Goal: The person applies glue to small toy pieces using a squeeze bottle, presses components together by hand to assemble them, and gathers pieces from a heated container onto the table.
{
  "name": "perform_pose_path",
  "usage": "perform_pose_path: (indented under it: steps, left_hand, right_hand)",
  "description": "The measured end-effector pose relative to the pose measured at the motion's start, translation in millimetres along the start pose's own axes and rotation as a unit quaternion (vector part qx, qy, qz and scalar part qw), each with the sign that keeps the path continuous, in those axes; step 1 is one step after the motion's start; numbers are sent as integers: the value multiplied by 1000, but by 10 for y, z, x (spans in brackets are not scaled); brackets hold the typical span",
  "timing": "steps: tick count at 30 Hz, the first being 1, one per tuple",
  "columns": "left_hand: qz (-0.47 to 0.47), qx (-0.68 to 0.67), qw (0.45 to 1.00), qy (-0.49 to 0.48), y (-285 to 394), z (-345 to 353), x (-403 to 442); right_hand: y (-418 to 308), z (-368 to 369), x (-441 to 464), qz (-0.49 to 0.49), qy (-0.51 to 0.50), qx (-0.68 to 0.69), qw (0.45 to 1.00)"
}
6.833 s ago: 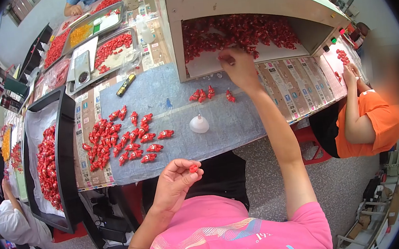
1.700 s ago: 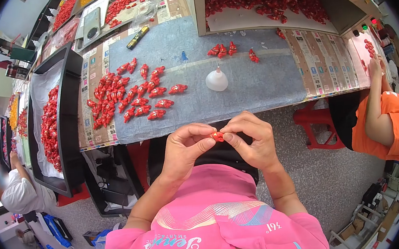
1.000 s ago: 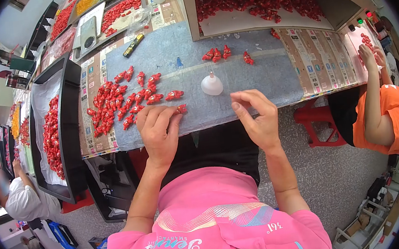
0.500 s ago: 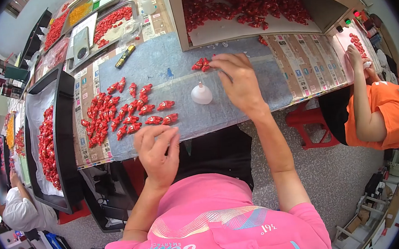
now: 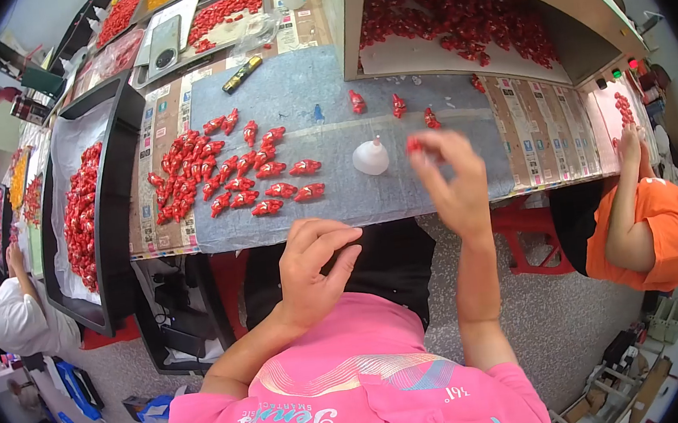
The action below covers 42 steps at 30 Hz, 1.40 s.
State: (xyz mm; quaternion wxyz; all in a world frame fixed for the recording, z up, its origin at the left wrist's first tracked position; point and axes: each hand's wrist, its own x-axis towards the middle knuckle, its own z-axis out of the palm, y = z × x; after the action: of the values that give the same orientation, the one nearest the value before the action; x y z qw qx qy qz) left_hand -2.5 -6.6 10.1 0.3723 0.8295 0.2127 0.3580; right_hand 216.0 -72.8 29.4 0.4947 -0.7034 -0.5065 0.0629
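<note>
My right hand [image 5: 457, 188] is over the blue-grey mat [image 5: 314, 206], pinching a small red figurine-like piece [image 5: 414, 145] between thumb and fingertips. Just beyond it, three similar red pieces [image 5: 399, 106] lie apart from one another. To its left, a white squeeze bottle [image 5: 371, 158] with a narrow tip stands upright. My left hand [image 5: 312, 267] hovers near the mat's front edge, its fingers curved and its thumb apart from the index finger; nothing shows between them. Beyond that hand, a cluster of red pieces [image 5: 192, 164] covers the mat's left side.
A black tray [image 5: 120, 208] of red pieces stands at left. An open-fronted box [image 5: 455, 57] at the back holds a heap of them. A yellow-and-black lighter-like object [image 5: 242, 75] lies on the mat. People sit at both sides, one in an orange shirt [image 5: 643, 235].
My right hand has drawn back towards me with a red piece, away from where pieces lay bunched; three now lie spread out. My left hand has shifted right. The view has also shifted.
</note>
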Motion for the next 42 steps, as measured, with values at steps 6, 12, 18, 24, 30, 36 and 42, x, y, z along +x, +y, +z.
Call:
perform_pose_path:
  steps: [6,12,18,24,30,36,42]
  left_hand:
    - [-175,-357,916,-48,22,84,7]
    - [-315,-528,783,-89,-51,-33,11]
    - [-393,-559,721,-120,-86,-148,-61]
    - [-377,-601,699,-86,-136,-132,-65]
    - [-395,-610,683,-68,-173,-142,-58]
    - [-398,-616,676,-71,-186,-112,-43]
    - [-399,-608,682,-82,-171,-61,-37]
  right_hand:
    - [-339,152,-613,53,-120,169,977]
    - [-364,259,-678,17,-125,152,980]
    - [-230,186,-378,8,8,16,1000]
    - [31,543,-14,46,18,17,999]
    - [88,486,-125,84,-25,137,987]
    - [-175,-37,-490,73,-119,131,982]
    - [-187,-100,-712,192,10,364,911]
